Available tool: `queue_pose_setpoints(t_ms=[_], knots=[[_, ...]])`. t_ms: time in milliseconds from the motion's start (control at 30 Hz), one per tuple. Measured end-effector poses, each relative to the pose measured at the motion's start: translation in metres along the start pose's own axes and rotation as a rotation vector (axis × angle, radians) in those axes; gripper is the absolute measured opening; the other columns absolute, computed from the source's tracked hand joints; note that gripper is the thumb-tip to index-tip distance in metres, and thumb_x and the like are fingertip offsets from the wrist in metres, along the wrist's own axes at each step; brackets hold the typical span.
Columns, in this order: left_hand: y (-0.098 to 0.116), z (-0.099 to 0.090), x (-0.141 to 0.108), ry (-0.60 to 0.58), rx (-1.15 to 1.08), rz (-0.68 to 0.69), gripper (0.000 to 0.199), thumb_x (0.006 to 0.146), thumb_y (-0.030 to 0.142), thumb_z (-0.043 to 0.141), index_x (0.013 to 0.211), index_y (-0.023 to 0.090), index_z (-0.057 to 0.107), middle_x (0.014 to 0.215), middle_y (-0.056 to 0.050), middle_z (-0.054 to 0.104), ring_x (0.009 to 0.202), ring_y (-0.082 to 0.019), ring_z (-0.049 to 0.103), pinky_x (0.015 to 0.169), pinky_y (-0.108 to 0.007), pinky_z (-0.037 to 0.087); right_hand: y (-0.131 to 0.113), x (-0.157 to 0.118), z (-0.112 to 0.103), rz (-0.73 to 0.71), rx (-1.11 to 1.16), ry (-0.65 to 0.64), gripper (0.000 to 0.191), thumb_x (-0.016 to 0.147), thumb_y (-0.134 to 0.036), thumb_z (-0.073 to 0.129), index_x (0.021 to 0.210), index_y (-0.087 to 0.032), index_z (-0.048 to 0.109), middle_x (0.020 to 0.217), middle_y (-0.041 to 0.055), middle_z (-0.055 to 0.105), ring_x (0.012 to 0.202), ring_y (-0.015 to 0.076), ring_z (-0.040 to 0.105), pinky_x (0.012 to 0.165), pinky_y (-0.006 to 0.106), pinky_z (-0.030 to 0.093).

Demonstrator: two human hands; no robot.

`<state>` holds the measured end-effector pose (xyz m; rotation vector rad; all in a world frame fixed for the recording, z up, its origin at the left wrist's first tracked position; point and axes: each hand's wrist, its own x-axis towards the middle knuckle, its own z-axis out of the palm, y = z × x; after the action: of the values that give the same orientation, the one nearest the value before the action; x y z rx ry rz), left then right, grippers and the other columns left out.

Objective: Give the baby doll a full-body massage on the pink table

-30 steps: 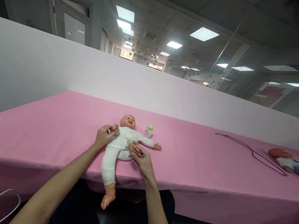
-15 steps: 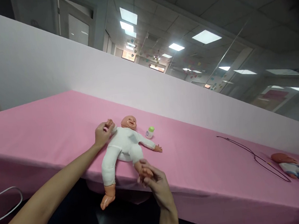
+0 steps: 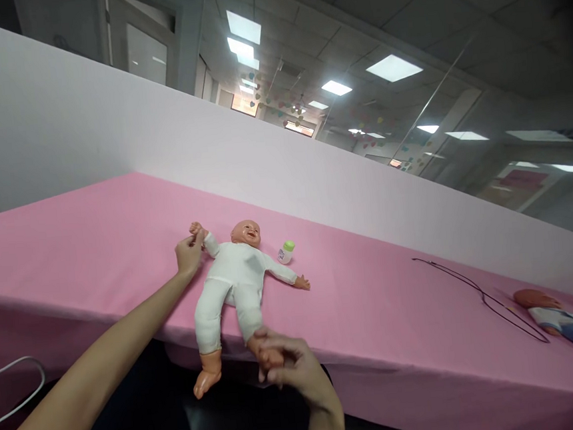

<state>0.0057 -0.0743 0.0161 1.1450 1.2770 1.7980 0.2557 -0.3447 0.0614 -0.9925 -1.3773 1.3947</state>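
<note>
A baby doll point(image 3: 235, 263) in a white suit lies on its back on the pink-covered table point(image 3: 368, 288), its feet over the front edge. My left hand point(image 3: 189, 252) has its fingers closed on the doll's raised arm, at the wrist on the left side of the view. My right hand point(image 3: 292, 365) grips the doll's foot on the right side, partly hiding it. The doll's other leg hangs free, and its other arm is stretched out on the cloth. A small bottle with a green cap point(image 3: 286, 252) stands beside the doll's shoulder.
A dark thin cord point(image 3: 466, 283) lies on the right part of the table. Beyond it is a second doll point(image 3: 567, 327) in blue and white. A white wall point(image 3: 313, 179) with glass above runs along the back. A white cable point(image 3: 36, 371) loops at the lower left.
The doll's held arm has swung outward to the left with my left hand. My right hand has lowered the held leg and moved it left, so the leg is straighter.
</note>
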Motion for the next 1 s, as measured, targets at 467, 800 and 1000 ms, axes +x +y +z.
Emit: queue_pose_setpoints(t_ms=[467, 800, 1000], knots=[[0.016, 0.001, -0.027, -0.473, 0.251, 0.570, 0.025, 0.086, 0.050, 0.075, 0.084, 0.026, 0.082, 0.070, -0.002, 0.062, 0.063, -0.017, 0.055, 0.063, -0.030, 0.042, 0.014, 0.078, 0.016, -0.178, 0.029, 0.431, 0.048, 0.070, -0.040, 0.092, 0.113, -0.020, 0.082, 0.155, 0.0157, 0.057, 0.111, 0.0302, 0.072, 0.061, 0.025, 0.058], [-0.003, -0.001, 0.005, 0.129, 0.039, -0.060, 0.056, 0.095, 0.058, 0.059, 0.052, 0.022, 0.054, 0.050, 0.000, 0.053, 0.051, -0.016, 0.048, 0.053, -0.030, 0.037, -0.018, -0.011, -0.002, 0.013, -0.187, -0.117, 0.034, 0.069, -0.030, 0.096, 0.101, -0.023, 0.086, 0.124, 0.0109, 0.077, 0.128, 0.0346, 0.065, 0.109, 0.049, 0.050], [0.008, 0.001, -0.012, -0.186, 0.085, 0.334, 0.042, 0.086, 0.050, 0.074, 0.059, 0.021, 0.061, 0.060, 0.001, 0.055, 0.057, -0.015, 0.050, 0.060, -0.029, 0.042, -0.011, 0.026, 0.015, -0.058, -0.068, 0.174, 0.043, 0.071, -0.039, 0.093, 0.111, -0.026, 0.083, 0.146, 0.0121, 0.065, 0.128, 0.0381, 0.065, 0.088, 0.044, 0.063]])
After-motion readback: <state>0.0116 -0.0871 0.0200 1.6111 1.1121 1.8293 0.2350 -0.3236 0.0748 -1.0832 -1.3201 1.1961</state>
